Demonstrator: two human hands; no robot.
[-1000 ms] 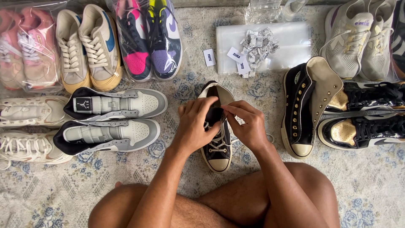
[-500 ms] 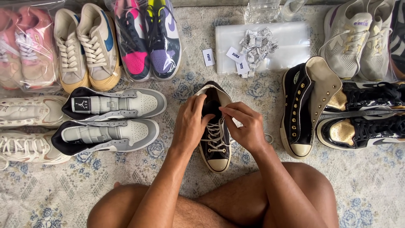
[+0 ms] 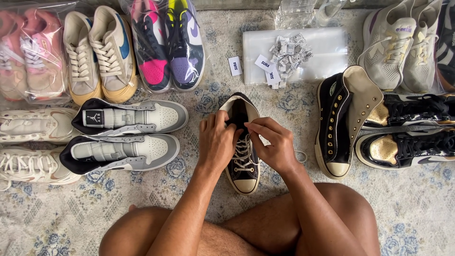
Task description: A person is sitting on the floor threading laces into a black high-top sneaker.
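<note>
Person sits cross-legged on patterned rug (image 3: 426, 213). Black high-top sneaker (image 3: 244, 168) stands centre, toe near. Left hand (image 3: 217, 142) wraps its left side, fingers curled on the collar. Right hand (image 3: 275, 144) pinches white lace (image 3: 242, 150) near the upper eyelets. Matching unlaced high-top (image 3: 339, 121) lies right. Grey-white sneakers (image 3: 128, 135) left. Paper tags (image 3: 284, 52) on plastic bags (image 3: 327, 52) far.

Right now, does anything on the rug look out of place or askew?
Yes: the other black high-top lies tipped on its side with no laces. Small white packets sit in a loose heap on the plastic bags.
</note>
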